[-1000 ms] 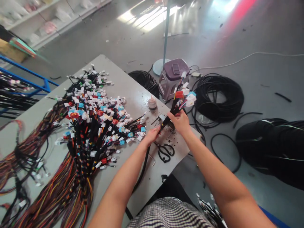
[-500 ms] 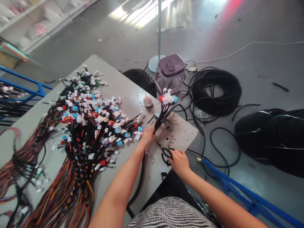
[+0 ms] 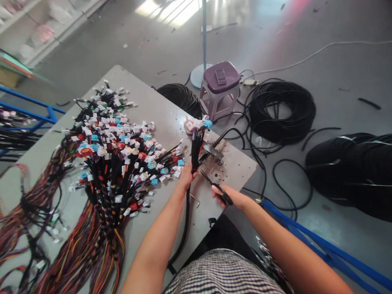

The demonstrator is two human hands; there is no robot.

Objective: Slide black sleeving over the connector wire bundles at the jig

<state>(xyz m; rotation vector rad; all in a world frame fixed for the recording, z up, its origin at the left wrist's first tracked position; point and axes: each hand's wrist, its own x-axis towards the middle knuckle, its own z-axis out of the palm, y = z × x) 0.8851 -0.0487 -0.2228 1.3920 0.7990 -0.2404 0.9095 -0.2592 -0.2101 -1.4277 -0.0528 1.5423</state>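
Note:
My left hand [image 3: 185, 176] is closed around a wire harness [image 3: 196, 152], black-wrapped with white and blue connectors at its upper end. A black tube [image 3: 186, 220] runs down from beside that hand to the table's near edge. In my right hand [image 3: 234, 196] is a pair of scissors [image 3: 207, 178], fingers around the handles. Their blades point up and left towards the harness, just right of my left hand; whether they touch it I cannot tell. A metal bracket [image 3: 213, 153] sits behind, among scattered black scraps. A hex key [image 3: 195, 200] lies below my left hand.
A large pile of wire harnesses [image 3: 107, 175] covers the table's left side. A small bottle [image 3: 187, 124] stands behind the held harness. Beyond the table are a purple stool [image 3: 222, 75], coils of black tubing [image 3: 281, 110] and a blue metal frame [image 3: 306, 237].
My left hand has swung the harness's connector end leftwards, more upright. My right hand has taken a fuller grip on the scissors' handles and lifted them, blades nearer the harness.

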